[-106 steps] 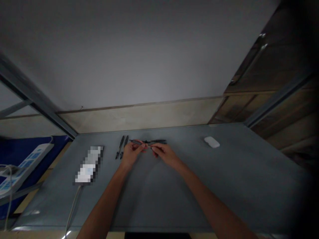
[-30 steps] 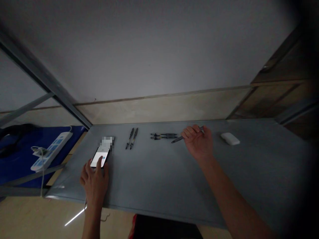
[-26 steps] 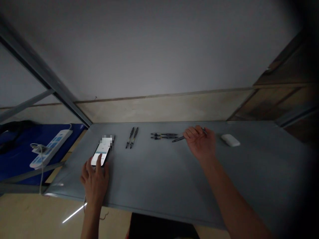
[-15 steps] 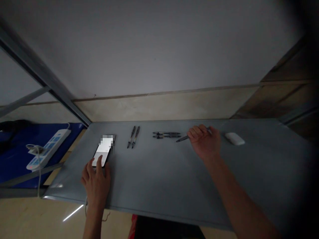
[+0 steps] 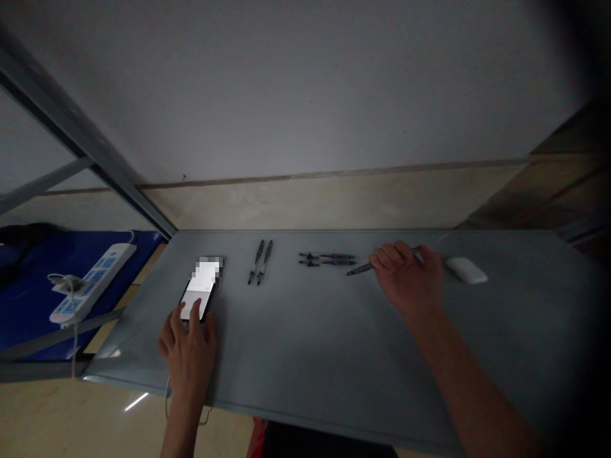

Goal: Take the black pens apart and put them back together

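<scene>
My left hand (image 5: 189, 343) lies over the lower end of a phone (image 5: 198, 299) with a lit screen, fingers spread and fingertips at the glass. A dark pen (image 5: 361, 270) is gripped in my right hand (image 5: 408, 277), its tip pointing left and slightly down, close above the table. Just left of that tip, two dark pens (image 5: 327, 259) lie side by side, running left to right. Between them and the phone, another pair of pens (image 5: 260, 262) lies parallel, pointing away from me.
A white rounded case (image 5: 466, 270) sits right of my right hand on the grey table (image 5: 296, 343). Metal frame bars (image 5: 128, 197) rise at the left corner. Beyond them a white power strip (image 5: 93, 283) with a plugged-in cable rests on a blue surface (image 5: 28, 312). The wall (image 5: 305, 203) borders the back edge.
The view has shifted slightly, so the table things appear a little further right. My right hand keeps its hold on the pen; my left fingers have shifted slightly at the phone.
</scene>
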Demonstrator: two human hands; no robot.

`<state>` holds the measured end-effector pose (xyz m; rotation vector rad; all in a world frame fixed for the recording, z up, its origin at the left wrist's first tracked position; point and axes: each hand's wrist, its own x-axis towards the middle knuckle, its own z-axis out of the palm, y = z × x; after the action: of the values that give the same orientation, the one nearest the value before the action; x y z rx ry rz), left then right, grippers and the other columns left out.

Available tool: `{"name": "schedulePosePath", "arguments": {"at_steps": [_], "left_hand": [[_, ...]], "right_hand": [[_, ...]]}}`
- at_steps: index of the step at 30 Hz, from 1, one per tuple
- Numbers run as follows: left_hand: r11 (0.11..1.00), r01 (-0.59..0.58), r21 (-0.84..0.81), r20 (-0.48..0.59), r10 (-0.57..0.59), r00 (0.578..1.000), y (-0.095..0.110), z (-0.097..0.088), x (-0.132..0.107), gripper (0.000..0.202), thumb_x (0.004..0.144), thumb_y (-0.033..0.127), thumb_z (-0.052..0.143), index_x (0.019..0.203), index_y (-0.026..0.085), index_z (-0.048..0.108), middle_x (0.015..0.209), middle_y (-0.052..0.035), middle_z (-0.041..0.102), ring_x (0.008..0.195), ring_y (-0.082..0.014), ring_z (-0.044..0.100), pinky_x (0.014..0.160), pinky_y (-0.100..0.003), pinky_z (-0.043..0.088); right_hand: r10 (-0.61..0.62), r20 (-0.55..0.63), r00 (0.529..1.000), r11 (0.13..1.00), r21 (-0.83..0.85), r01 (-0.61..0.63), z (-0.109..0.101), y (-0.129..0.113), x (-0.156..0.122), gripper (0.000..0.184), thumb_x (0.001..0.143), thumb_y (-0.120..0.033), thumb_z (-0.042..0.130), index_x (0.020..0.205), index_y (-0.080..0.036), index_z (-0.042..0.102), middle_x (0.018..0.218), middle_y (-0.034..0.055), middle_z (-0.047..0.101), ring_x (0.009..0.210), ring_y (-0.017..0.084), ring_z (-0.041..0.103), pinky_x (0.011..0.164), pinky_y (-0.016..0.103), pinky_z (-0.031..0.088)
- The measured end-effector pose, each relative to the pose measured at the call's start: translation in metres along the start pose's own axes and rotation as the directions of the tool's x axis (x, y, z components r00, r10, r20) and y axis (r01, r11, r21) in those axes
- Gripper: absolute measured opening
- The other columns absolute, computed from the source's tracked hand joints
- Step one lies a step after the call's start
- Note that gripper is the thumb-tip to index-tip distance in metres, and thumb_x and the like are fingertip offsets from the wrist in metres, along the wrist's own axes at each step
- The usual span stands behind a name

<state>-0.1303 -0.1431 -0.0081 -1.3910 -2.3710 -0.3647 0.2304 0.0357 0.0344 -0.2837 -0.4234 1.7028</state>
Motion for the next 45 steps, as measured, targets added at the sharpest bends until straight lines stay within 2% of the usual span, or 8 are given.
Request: {"name": "schedulePosePath", "arguments": {"at_steps": [8,14,18,32,37,45], "left_hand": [[1.000,0.025,0.008,0.015,-0.025,1.000,0.0004,-0.0007,0.0030,0.045,0.097,0.039,0.042,0.136,0.018,0.051,0.139,-0.0193,0.046,0.131,-0.0364,0.039,0.099,-0.054,0.038],[0.996,0.089,-0.005,-0.006,-0.089,0.996,0.0013,-0.0011,0.0036,0.049,0.095,0.042,0.043,0.136,0.016,0.049,0.138,-0.0217,0.044,0.131,-0.0377,0.038,0.100,-0.056,0.036],[0.993,0.118,-0.017,0.001,-0.118,0.993,0.0024,-0.0012,0.0032,0.053,0.094,0.045,0.044,0.138,0.016,0.047,0.140,-0.0220,0.042,0.130,-0.0384,0.038,0.101,-0.058,0.034],[0.992,0.125,-0.019,0.003,-0.125,0.992,0.0010,-0.0008,0.0013,0.052,0.094,0.046,0.043,0.138,0.018,0.048,0.139,-0.0206,0.044,0.125,-0.0375,0.043,0.097,-0.055,0.037],[0.987,0.158,0.014,-0.008,-0.158,0.987,0.0028,-0.0021,-0.0004,0.053,0.095,0.048,0.041,0.138,0.018,0.048,0.139,-0.0210,0.043,0.123,-0.0379,0.044,0.097,-0.054,0.036],[0.981,0.186,0.048,-0.039,-0.184,0.982,0.0038,-0.0018,-0.0014,0.053,0.095,0.049,0.040,0.137,0.017,0.050,0.139,-0.0207,0.045,0.124,-0.0381,0.044,0.099,-0.055,0.034]], "right_hand": [[0.036,0.020,0.999,0.998,0.046,-0.037,0.0017,-0.0001,-0.0006,0.055,0.076,-0.027,0.060,0.069,-0.022,0.006,0.057,-0.0048,0.026,0.051,0.012,0.032,0.049,0.030,0.040],[0.039,0.001,0.999,0.999,0.034,-0.039,0.0009,0.0011,0.0011,0.056,0.077,-0.026,0.060,0.068,-0.022,0.006,0.056,-0.0043,0.026,0.051,0.012,0.032,0.048,0.029,0.040],[0.082,-0.001,0.997,0.997,-0.001,-0.082,0.0005,0.0017,0.0015,0.055,0.078,-0.028,0.060,0.067,-0.022,0.006,0.055,-0.0042,0.026,0.050,0.013,0.032,0.047,0.030,0.038],[0.093,0.024,0.995,0.996,-0.009,-0.093,0.0086,0.0057,-0.0033,0.051,0.076,-0.028,0.057,0.069,-0.022,0.007,0.055,-0.0044,0.024,0.050,0.014,0.030,0.048,0.032,0.033],[0.117,0.008,0.993,0.991,0.068,-0.118,0.0090,0.0058,-0.0033,0.052,0.075,-0.028,0.057,0.071,-0.022,0.006,0.055,-0.0040,0.026,0.051,0.013,0.030,0.049,0.031,0.036],[0.115,0.057,0.992,0.992,0.045,-0.118,0.0097,0.0056,-0.0037,0.052,0.072,-0.026,0.059,0.070,-0.023,0.007,0.054,-0.0043,0.026,0.051,0.013,0.030,0.049,0.030,0.038]]}}
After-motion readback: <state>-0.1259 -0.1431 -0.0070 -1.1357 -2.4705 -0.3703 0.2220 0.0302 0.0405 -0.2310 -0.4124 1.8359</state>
